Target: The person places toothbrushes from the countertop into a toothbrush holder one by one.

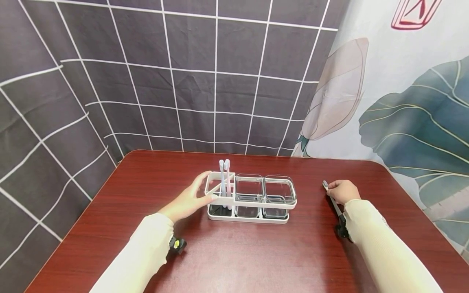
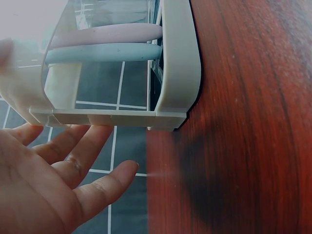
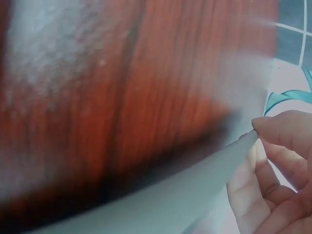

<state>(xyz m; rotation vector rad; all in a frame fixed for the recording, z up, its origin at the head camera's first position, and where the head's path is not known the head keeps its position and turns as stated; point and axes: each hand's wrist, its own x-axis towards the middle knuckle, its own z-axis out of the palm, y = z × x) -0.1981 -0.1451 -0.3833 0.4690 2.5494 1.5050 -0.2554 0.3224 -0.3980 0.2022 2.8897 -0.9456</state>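
A white toothbrush holder (image 1: 253, 221) with two tiers stands on the table. In its left compartment a blue toothbrush (image 1: 222, 183) and a pink toothbrush (image 1: 228, 185) lean upright. My left hand (image 1: 190, 201) grips the holder's left end, thumb at the front and a finger at the back. In the left wrist view, several fingertips (image 2: 100, 130) touch the holder's end bar (image 2: 105, 118). Off to the right, my right hand (image 1: 343, 191) pinches a pale grey toothbrush (image 1: 335, 206) near its bristle end. Close up in the right wrist view, its handle (image 3: 161, 195) is blurred.
Two clear cups (image 1: 249, 189) fill the holder's middle and right compartments. The reddish-brown wooden table (image 1: 227, 260) meets a dark grid-patterned cloth (image 1: 190, 89) behind and at left, and a leaf-patterned curtain (image 1: 388, 134) at right. A black wrist camera (image 1: 177, 245) sits below the left cuff.
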